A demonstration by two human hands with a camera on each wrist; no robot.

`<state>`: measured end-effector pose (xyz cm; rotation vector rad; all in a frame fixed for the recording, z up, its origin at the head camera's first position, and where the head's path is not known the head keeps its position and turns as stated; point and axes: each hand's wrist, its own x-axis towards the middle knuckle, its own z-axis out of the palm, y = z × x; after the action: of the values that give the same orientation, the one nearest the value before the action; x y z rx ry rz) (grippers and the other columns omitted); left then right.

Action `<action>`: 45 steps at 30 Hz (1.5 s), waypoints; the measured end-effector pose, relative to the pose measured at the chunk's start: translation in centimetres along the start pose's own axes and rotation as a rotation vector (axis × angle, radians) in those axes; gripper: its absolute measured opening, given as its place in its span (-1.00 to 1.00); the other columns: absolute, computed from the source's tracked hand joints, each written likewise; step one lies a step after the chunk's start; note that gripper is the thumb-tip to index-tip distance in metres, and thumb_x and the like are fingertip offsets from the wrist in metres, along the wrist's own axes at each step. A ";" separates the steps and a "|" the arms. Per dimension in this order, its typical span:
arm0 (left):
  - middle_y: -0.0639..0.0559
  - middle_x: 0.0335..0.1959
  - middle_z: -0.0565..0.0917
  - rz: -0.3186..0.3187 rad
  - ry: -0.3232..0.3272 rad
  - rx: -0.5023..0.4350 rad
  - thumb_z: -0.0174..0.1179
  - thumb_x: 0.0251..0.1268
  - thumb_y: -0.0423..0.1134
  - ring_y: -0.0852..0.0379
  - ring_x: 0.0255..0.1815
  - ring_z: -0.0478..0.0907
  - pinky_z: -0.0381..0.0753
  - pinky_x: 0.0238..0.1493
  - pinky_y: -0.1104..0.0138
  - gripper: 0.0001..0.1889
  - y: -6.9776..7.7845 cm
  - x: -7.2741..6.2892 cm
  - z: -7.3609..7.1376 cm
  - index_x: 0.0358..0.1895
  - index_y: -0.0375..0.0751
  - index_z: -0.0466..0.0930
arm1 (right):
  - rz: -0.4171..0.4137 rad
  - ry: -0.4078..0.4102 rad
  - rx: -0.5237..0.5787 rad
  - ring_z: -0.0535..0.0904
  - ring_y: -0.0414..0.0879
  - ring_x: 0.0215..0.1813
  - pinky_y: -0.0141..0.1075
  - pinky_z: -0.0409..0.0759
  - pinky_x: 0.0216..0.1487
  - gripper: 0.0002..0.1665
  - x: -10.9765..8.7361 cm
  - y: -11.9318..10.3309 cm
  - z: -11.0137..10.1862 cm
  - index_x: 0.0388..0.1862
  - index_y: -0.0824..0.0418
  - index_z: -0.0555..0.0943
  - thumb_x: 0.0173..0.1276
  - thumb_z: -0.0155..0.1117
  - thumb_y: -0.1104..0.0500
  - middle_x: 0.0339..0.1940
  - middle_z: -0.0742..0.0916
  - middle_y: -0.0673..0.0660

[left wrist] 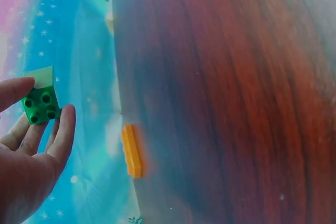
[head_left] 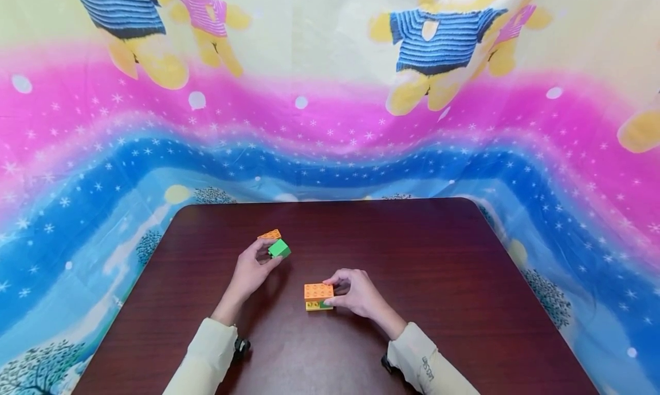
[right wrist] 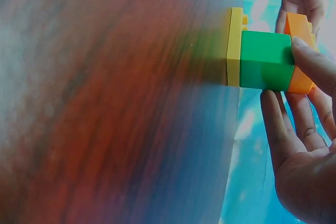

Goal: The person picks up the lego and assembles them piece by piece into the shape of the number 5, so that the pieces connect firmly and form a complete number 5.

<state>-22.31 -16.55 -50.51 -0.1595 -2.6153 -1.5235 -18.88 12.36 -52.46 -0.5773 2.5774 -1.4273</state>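
Note:
In the head view, my left hand (head_left: 252, 272) pinches a green toy brick (head_left: 279, 249) between thumb and fingers, held above the tabletop. Its four-stud face shows in the left wrist view. Just behind that hand, an orange brick (head_left: 270, 234) lies on the table, partly hidden. My right hand (head_left: 358, 294) grips a small stack near the table's middle. The stack has a yellow brick (right wrist: 234, 48) at its base, a green block (right wrist: 266, 60) on one part of it, and an orange brick (head_left: 318, 291) on top. Thumb and fingers touch the upper part.
Under both hands is a dark reddish-brown table (head_left: 438, 246) with rounded far corners. A patterned cloth (head_left: 340, 120) with bears and snowflakes hangs behind it and along both sides. Dark wrist straps sit at both cuffs.

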 end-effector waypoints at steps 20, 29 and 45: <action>-0.19 0.16 0.66 0.106 0.053 -0.086 0.39 0.38 -0.29 -0.08 0.10 0.67 0.70 0.17 0.15 -0.51 1.0 -1.6 0.2 0.32 -0.23 0.50 | -0.003 -0.007 -0.023 0.78 -0.15 -0.11 -0.28 0.76 -0.07 -0.54 0.2 0.0 -0.1 -0.02 -0.01 0.81 0.06 0.72 0.18 -0.09 0.81 0.00; -0.15 0.16 0.67 0.096 0.058 -0.132 0.40 0.37 -0.24 -0.07 0.12 0.67 0.67 0.22 0.10 -0.53 0.9 -2.2 -0.2 0.30 -0.18 0.54 | 0.002 -0.014 0.023 0.78 -0.12 -0.09 -0.31 0.76 -0.09 -0.56 0.0 0.3 0.1 -0.03 0.03 0.79 0.08 0.70 0.23 -0.08 0.80 0.04; -0.23 0.24 0.63 0.040 0.045 -0.237 0.39 0.34 -0.37 -0.13 0.18 0.59 0.59 0.31 0.01 -0.49 3.3 -3.4 -0.1 0.33 -0.32 0.51 | -0.015 -0.010 0.038 0.78 -0.14 -0.10 -0.37 0.75 -0.10 -0.55 -0.1 0.5 0.1 -0.03 0.06 0.80 0.06 0.70 0.24 -0.09 0.80 0.03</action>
<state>-18.42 -15.10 -48.13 -0.1931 -2.3764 -1.7969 -18.89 12.57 -52.88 -0.5986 2.5380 -1.4711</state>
